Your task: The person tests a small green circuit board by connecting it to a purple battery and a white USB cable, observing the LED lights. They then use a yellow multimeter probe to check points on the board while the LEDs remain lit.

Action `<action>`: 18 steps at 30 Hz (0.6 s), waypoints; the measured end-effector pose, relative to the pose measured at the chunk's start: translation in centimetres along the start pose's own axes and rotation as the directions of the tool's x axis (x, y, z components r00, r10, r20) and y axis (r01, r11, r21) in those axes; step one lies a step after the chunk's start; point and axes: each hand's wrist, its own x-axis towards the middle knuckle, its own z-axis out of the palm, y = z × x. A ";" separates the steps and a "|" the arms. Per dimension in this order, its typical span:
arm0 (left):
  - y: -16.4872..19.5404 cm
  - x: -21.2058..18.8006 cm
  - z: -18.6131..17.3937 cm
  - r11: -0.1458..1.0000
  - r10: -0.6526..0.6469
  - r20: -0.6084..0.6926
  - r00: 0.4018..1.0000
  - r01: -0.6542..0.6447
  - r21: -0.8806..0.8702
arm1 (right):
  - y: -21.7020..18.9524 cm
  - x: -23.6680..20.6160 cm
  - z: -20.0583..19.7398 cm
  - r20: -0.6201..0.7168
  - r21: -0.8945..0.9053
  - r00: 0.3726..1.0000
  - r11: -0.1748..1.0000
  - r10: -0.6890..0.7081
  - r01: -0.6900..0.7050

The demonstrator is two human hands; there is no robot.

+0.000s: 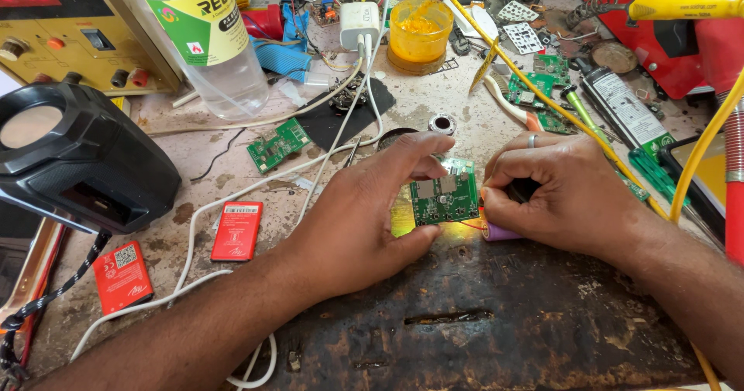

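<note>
While the left hand (353, 220) pinches a small green circuit board (444, 192) at its edge on the dark mat (496, 313) of the counter, the right hand (570, 193) clenches a purple-tipped tool (496, 232) beside it. Soldering seems underway; steadiness matters.

The small square circuit board (444, 192) between the hands was green with grey metal patches. A rounded cylinder (500, 233) beside it was purple. Two flat rectangular battery packs (237, 230) were red, the round tub of paste (419, 27) orange-yellow, the long cable (535, 89) yellow, and the stained bench (480, 313) dark brown.
</note>
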 end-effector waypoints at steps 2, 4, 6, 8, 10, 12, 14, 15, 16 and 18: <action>0.0 0.0 0.0 1.000 0.004 -0.004 1.000 -0.004 0.005 | 0.0 0.0 0.0 0.001 0.004 1.000 1.000 0.000 0.000; 0.0 -0.1 0.0 1.000 0.004 -0.005 1.000 -0.004 0.006 | 0.0 0.0 -0.1 0.004 0.013 1.000 1.000 0.001 -0.001; 0.0 -0.1 0.0 1.000 0.002 -0.005 1.000 -0.002 0.007 | -0.1 0.0 -0.1 0.007 0.013 1.000 1.000 0.006 -0.006; 0.1 -0.1 0.0 1.000 0.003 -0.007 1.000 -0.003 0.007 | -0.1 0.0 -0.1 0.007 0.010 1.000 1.000 0.009 -0.009; 0.1 0.0 0.0 1.000 0.007 -0.008 1.000 -0.007 0.010 | -0.2 0.0 -0.1 -0.001 0.003 1.000 1.000 0.010 -0.010; 0.1 -0.1 0.0 1.000 0.007 -0.007 1.000 -0.007 0.015 | -0.2 0.0 -0.1 0.016 0.016 0.999 0.999 0.041 -0.041; 0.1 0.0 0.0 1.000 0.012 -0.009 1.000 -0.012 0.015 | -0.2 0.0 -0.1 0.018 0.017 0.999 0.999 0.038 -0.038; 0.1 0.0 0.0 1.000 0.014 -0.010 1.000 -0.014 0.013 | -0.1 0.1 -0.1 0.012 0.011 1.000 1.000 0.019 -0.019; 0.1 0.0 0.0 1.000 0.014 -0.009 1.000 -0.014 0.012 | -0.1 0.0 -0.1 0.006 0.006 1.000 1.000 0.000 0.000; 0.1 0.0 -0.1 1.000 0.014 -0.006 1.000 -0.013 0.012 | -0.1 0.0 -0.1 0.018 0.024 1.000 0.999 0.022 -0.023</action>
